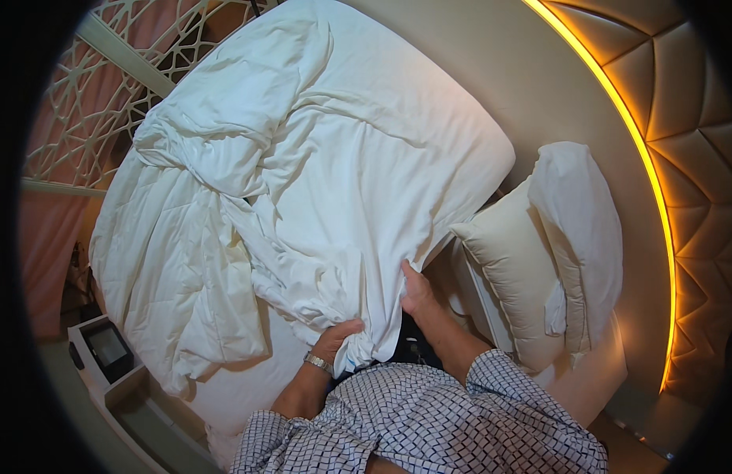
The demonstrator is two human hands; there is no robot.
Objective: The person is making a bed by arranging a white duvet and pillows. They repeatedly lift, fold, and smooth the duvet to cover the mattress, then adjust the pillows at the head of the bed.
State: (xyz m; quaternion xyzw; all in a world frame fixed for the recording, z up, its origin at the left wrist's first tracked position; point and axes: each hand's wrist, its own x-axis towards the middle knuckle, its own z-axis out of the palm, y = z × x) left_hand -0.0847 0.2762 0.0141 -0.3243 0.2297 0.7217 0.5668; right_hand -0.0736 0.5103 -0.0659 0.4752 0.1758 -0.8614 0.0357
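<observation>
A wrinkled white bed sheet (pixel 350 166) covers much of the bed and is pulled toward my body at the front. My left hand (pixel 334 338), with a metal watch on its wrist, is closed on a bunched fold of it close to my waist. Farther forward and to the right, my right hand (pixel 416 291) grips the sheet's right edge, its thumb on top. Between both hands the cloth hangs in folds. A quilted white duvet (pixel 176 268) lies heaped on the left side of the bed, beside the gathered sheet.
At the right, a cream pillow (pixel 508 257) and a white pillow (pixel 583 213) lean near the wall with a glowing light strip (pixel 647 158). A shelf unit (pixel 105 355) stands at the lower left. Behind the bed's far left is a lattice screen (pixel 89 110).
</observation>
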